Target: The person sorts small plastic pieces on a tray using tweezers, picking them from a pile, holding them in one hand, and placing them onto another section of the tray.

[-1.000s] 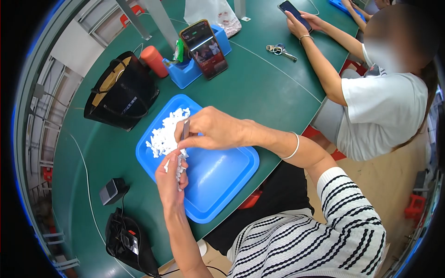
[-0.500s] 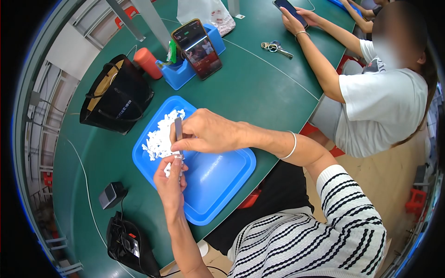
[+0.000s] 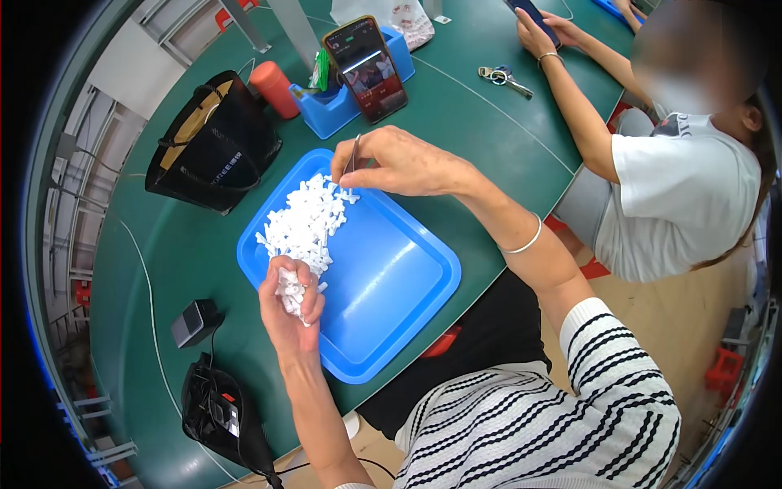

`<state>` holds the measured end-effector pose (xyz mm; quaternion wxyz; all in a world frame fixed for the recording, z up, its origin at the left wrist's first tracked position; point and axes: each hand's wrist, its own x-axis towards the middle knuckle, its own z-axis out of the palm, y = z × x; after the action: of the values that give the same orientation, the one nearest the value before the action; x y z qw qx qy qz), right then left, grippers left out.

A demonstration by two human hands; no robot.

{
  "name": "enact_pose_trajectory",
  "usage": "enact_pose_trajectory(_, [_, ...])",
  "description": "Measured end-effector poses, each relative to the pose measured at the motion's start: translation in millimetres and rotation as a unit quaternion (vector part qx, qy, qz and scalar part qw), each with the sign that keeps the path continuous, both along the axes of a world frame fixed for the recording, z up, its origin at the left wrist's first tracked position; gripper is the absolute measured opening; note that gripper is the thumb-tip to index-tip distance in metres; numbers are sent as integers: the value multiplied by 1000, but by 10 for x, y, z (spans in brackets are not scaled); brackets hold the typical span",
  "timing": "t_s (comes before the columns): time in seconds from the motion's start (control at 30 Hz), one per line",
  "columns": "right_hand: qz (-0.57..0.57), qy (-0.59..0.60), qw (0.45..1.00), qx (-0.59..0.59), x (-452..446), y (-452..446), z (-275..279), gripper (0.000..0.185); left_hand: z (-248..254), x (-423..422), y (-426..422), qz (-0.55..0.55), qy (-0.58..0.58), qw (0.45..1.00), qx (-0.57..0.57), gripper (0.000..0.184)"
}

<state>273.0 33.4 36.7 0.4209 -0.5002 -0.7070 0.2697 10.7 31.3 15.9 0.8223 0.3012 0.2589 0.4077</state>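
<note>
A blue tray lies in front of me with a heap of small white plastic pieces along its far left side. My left hand, palm up at the tray's left edge, has its fingers curled round a cluster of the same white pieces. Metal tweezers are pinched in my right hand, above the far end of the heap. Their tips are close to the pieces; whether they grip one I cannot tell.
A phone leans on a blue tape dispenser beyond the tray. Nearby are an orange bottle, a black bag, keys, a black box and a black pouch. Another person sits at the right, holding a phone.
My right hand with the tweezers has moved away from my left hand to the heap's far end. My left hand has turned, showing the white pieces in its palm. The view has shifted slightly.
</note>
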Motion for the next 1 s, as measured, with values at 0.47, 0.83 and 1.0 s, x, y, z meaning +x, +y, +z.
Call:
enact_pose_trajectory(0.47, [-12,-131,991,4,-158,-23,-40,16,-31,20,-10,0,118,993,10,21])
enact_pose_trajectory(0.83, [106,251,962,-8,-437,-122,-56,19,0,60,-26,-68,124,990,-10,29])
enact_pose_trajectory(1.0, [142,268,953,7,-502,-114,-113,19,-10,30,-7,-94,72,992,-51,27])
